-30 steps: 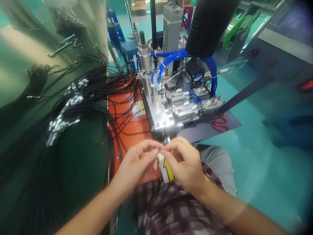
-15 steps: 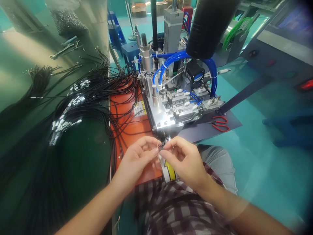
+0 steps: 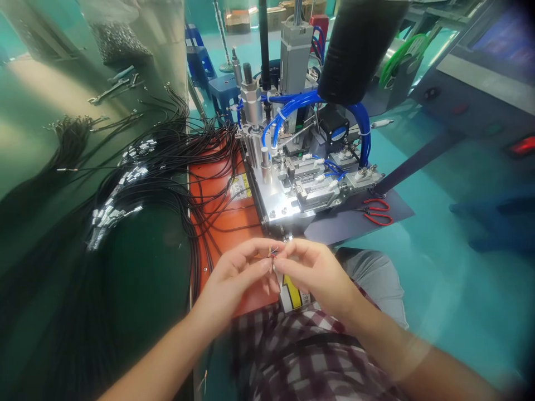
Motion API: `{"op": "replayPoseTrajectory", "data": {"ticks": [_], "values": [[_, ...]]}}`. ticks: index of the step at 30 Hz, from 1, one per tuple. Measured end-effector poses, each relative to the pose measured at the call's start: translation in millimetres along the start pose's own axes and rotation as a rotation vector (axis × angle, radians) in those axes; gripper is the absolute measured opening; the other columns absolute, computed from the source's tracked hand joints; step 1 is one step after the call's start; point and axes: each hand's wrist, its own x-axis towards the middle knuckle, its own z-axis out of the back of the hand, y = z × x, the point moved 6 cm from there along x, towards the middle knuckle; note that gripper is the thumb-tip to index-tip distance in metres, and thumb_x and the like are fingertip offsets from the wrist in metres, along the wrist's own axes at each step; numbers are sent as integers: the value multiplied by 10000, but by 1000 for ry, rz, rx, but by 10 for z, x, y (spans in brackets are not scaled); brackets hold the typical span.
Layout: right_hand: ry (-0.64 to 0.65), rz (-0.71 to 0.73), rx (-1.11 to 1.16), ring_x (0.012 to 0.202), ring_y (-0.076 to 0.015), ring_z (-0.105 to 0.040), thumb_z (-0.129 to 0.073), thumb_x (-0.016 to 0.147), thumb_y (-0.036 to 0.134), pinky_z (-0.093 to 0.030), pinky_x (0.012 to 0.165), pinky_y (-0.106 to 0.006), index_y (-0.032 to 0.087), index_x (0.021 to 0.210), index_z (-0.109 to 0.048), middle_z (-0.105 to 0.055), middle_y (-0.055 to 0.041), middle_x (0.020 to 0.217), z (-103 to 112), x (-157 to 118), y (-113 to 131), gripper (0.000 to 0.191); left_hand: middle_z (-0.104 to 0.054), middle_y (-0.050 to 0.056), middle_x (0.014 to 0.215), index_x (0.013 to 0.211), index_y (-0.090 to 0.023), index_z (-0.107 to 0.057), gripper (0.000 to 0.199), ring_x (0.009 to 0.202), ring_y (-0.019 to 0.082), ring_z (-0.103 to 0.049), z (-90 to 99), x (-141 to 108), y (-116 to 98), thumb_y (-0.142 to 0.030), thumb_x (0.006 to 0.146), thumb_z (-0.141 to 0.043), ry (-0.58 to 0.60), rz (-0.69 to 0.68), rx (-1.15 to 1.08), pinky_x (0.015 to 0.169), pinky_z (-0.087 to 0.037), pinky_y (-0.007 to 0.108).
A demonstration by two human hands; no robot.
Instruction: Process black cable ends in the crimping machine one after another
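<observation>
Both my hands meet in front of the machine, fingertips pinched around the thin coloured wires (image 3: pixel 273 254) of a cable end. My left hand (image 3: pixel 240 273) is closed on them with thumb and forefinger. From the other side, my right hand (image 3: pixel 313 270) pinches the same wires, its fingertips almost touching the left ones. The strands fan out a little, with red, yellow and blue showing; the rest of the cable is hidden behind my fingers. Just beyond stands a metal machine (image 3: pixel 288 189) with blue air hoses (image 3: pixel 301 100), on an orange base (image 3: pixel 225 217).
Black cables (image 3: pixel 150 172) with shiny ends spread over the green table (image 3: pixel 142 267) at left and across the orange base. Red-handled pliers (image 3: pixel 377 213) lie on a grey plate right of the machine. A black cylinder (image 3: pixel 359 50) hangs overhead. A wrench (image 3: pixel 112 89) lies far left.
The fingers of both hands have shifted slightly around the wires, and more coloured strands show between them. My right hand's fingers have closed in a little. The surroundings look the same.
</observation>
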Motion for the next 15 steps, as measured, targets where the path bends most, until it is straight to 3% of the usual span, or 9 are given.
{"op": "replayPoseTrajectory", "data": {"ticks": [4, 8, 10, 15], "values": [[83, -23, 65, 411, -44, -447, -647, 756, 147, -340, 435, -172, 159, 675, -577, -509, 91, 458, -15, -12, -15, 108, -697, 65, 691, 995, -138, -620, 183, 630, 170, -664, -6, 30, -42, -234, 890, -505, 139, 99, -77, 638, -505, 258], [217, -81, 9, 553, -99, -601, -632, 769, 129, -441, 550, -209, 157, 675, -571, -639, 31, 570, -77, -52, -24, 115, -707, 95, 660, 964, -113, -639, 272, 610, 207, -701, 1, 71, -46, -295, 942, -439, 304, 164, -56, 620, -519, 279], [249, -95, -21, 569, -105, -611, -632, 771, 137, -433, 541, -207, 159, 667, -564, -660, 16, 598, -94, -68, -22, 126, -703, 82, 658, 928, -119, -649, 228, 604, 201, -702, 21, 73, -24, -304, 916, -517, 349, 184, -38, 611, -520, 270], [203, -110, -148, 446, -57, -474, -615, 752, 126, -279, 408, -179, 161, 678, -586, -650, 27, 592, -66, -90, 0, 87, -702, 56, 683, 891, -165, -620, 136, 601, 204, -702, 61, 48, 6, -295, 853, -637, 361, 219, 6, 562, -517, 270]]}}
